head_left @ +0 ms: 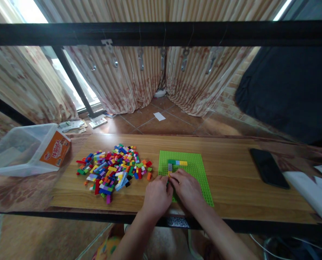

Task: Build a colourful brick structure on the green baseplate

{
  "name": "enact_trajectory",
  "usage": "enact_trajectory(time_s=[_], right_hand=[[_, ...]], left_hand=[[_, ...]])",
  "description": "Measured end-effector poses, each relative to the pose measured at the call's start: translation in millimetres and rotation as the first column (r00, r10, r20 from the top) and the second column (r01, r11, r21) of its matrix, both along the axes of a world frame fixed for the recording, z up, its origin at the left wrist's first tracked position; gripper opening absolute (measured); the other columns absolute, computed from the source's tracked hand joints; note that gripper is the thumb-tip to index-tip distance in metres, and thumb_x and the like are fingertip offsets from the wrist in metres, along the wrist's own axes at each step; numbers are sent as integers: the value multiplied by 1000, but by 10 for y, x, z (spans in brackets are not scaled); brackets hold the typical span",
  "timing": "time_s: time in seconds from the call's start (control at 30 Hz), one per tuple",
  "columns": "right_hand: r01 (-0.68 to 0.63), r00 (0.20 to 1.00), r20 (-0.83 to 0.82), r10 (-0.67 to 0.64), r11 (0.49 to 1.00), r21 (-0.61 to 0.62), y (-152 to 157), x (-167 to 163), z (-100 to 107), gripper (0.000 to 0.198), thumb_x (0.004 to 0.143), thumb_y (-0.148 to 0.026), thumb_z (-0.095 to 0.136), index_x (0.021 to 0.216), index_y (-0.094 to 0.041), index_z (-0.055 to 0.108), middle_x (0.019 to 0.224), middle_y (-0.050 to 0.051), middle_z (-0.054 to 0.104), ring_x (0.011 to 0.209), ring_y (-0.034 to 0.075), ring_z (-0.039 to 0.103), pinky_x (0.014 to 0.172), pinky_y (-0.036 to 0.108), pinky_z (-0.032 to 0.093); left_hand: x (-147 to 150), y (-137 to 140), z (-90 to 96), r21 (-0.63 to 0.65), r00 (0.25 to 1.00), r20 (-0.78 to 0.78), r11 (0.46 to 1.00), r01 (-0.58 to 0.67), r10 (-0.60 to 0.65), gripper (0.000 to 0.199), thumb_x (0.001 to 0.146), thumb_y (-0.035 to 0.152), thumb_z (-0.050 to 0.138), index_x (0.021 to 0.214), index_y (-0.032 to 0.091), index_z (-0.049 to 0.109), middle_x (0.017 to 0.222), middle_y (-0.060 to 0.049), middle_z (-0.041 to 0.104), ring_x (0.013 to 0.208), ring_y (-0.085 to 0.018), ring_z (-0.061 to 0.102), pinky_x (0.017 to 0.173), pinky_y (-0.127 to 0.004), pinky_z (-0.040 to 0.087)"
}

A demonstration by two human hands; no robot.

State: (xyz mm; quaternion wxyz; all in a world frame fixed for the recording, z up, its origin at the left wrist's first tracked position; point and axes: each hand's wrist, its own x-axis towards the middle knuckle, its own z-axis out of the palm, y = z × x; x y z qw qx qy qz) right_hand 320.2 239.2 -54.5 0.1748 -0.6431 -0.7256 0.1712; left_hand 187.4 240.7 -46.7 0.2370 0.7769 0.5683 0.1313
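A green studded baseplate (204,180) lies on the wooden board. Green, light blue and yellow bricks (177,163) form a row near its far side, and grey bricks (170,167) run from the row's left end toward me. An orange-yellow brick (169,173) shows at the near end of the grey ones, right at my fingertips. My left hand (157,194) is closed over the plate's left part. Beside it, my right hand (187,187) has its fingers bent together, its tips meeting the left hand's. Whatever lies between the fingers is hidden.
A heap of loose mixed bricks (114,169) spreads over the board left of the plate. Farther left stands a clear plastic bin (28,144) with an orange label. A black phone (269,168) and a white object (309,193) lie at the right. A dark bar (161,34) crosses above.
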Motion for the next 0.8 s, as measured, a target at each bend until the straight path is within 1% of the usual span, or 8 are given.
enact_trajectory(time_s=[0.1, 0.2, 0.33, 0.43, 0.5, 0.6, 0.73, 0.8], right_hand=[[16, 1000, 23, -16, 1000, -4, 26, -24, 16, 22, 94, -21, 49, 90, -22, 71, 92, 4, 66, 83, 17, 62, 70, 27, 44], [27, 1000, 12, -27, 1000, 15, 34, -25, -3, 22, 93, -20, 49, 90, -23, 71, 91, 4, 66, 81, 17, 62, 69, 27, 45], [-5, 993, -113, 13, 998, 64, -7, 23, -52, 22, 92, -18, 51, 97, -22, 71, 91, 5, 66, 85, 18, 63, 75, 28, 47], [40, 965, -263, -5, 991, 126, -66, 76, -81, 28, 90, -18, 52, 115, -19, 66, 98, 7, 67, 88, 19, 63, 79, 31, 48], [103, 932, -359, -46, 984, 144, -100, 109, -77, 29, 91, -21, 51, 116, -18, 65, 98, 8, 68, 85, 19, 64, 79, 32, 49], [138, 866, -497, -54, 981, 133, -121, 142, -38, 24, 92, -27, 51, 106, -19, 68, 93, 6, 69, 81, 17, 64, 76, 31, 50], [103, 800, -600, -12, 988, 117, -120, 121, 1, 25, 88, -33, 58, 108, -22, 67, 93, 4, 67, 72, 13, 61, 67, 27, 49], [88, 803, -596, -1, 989, 118, -121, 87, 4, 29, 84, -30, 63, 112, -22, 66, 94, 3, 67, 71, 13, 60, 66, 26, 49]], left_hand=[[9, -32, -10, 3, 999, -32, 1000, -9, 9, 25, 90, 19, 43, 102, 18, 64, 97, -9, 69, 88, -22, 66, 75, -31, 48], [-7, -35, -16, 8, 1000, 16, 1000, -3, 3, 26, 90, 19, 44, 104, 17, 65, 98, -9, 70, 90, -22, 66, 78, -30, 48], [-72, 16, -20, -7, 982, 188, 1000, -1, 3, 26, 87, 19, 48, 104, 19, 68, 100, -8, 72, 92, -20, 67, 81, -29, 49], [-118, 88, -20, -35, 933, 344, 995, -99, 105, 25, 87, 26, 53, 102, 19, 71, 98, -7, 73, 86, -19, 67, 77, -28, 50], [-124, 137, -18, -127, 853, 479, 978, -166, 207, 29, 87, 35, 55, 101, 17, 71, 91, -7, 73, 75, -18, 66, 67, -27, 51], [-90, 187, -13, -336, 660, 660, 927, -168, 359, 41, 85, 47, 54, 102, 14, 71, 72, -4, 68, 57, -15, 62, 51, -24, 47], [-16, 194, 0, -534, 395, 749, 838, -113, 531, 43, 79, 45, 62, 104, 12, 69, 65, -2, 65, 54, -14, 61, 54, -25, 52], [17, 180, 12, -569, 338, 755, 817, -89, 562, 39, 76, 40, 66, 104, 12, 70, 68, -2, 66, 56, -13, 62, 58, -26, 53]])
